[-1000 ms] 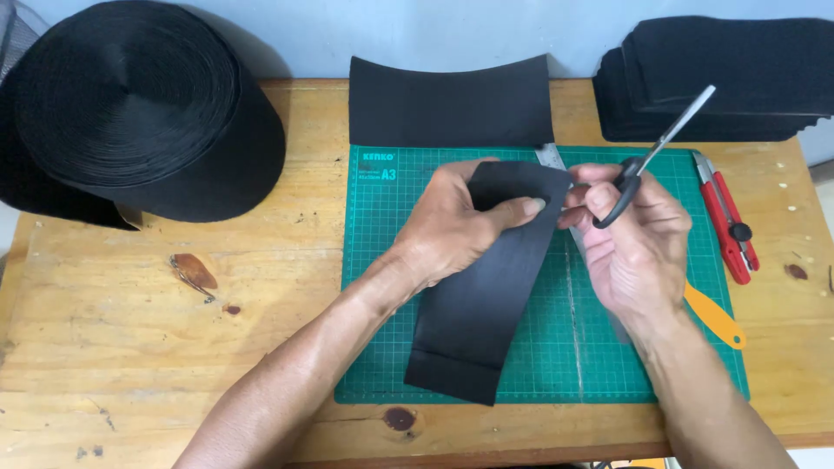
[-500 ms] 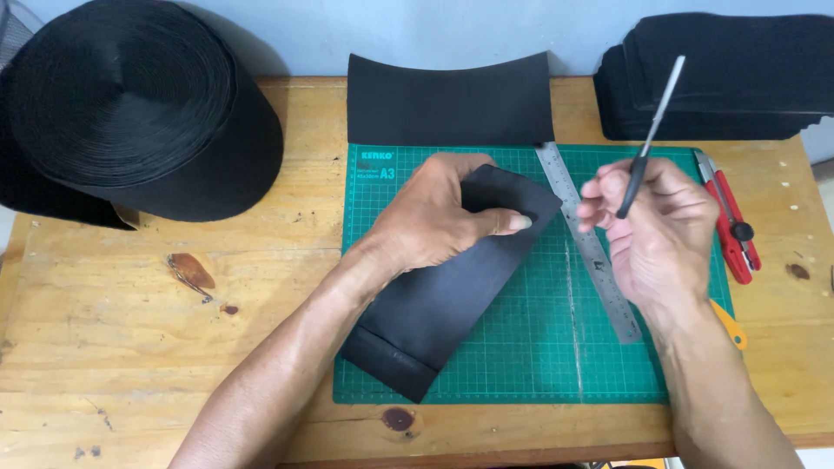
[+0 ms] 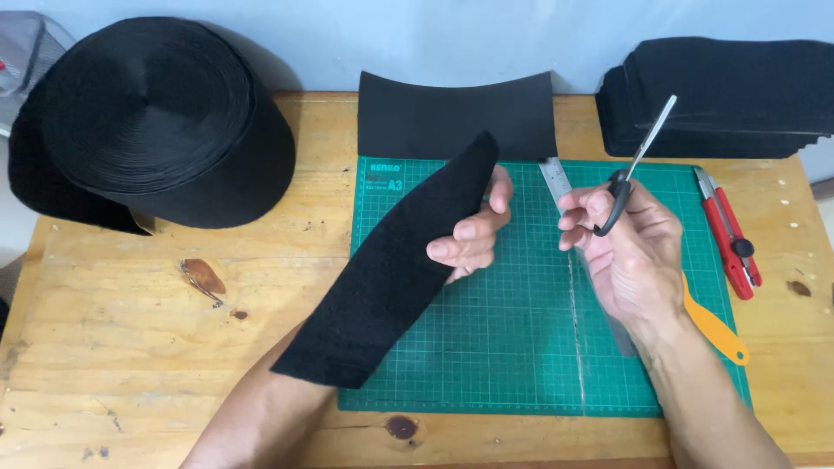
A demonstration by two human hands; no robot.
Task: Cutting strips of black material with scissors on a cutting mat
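My left hand (image 3: 472, 233) grips a long curved piece of black felt (image 3: 391, 265) and holds it lifted and tilted above the green cutting mat (image 3: 521, 347). The felt hides most of my left forearm. My right hand (image 3: 627, 252) is over the right half of the mat, its fingers through the black handles of a pair of scissors (image 3: 636, 167). The blades are closed and point up and away from me. A metal ruler (image 3: 556, 181) lies on the mat between the two hands, partly hidden under my right hand.
A large roll of black strip material (image 3: 148, 122) sits at the back left of the wooden table (image 3: 130, 347). A curved black piece (image 3: 456, 117) lies behind the mat. A stack of black pieces (image 3: 721, 95) is back right. Red cutters (image 3: 730, 234) and an orange tool (image 3: 712, 323) lie right.
My left hand has lifted the black felt off the mat and swung it left and upright. My right hand has drawn slightly away with the scissors, leaving the ruler bare.
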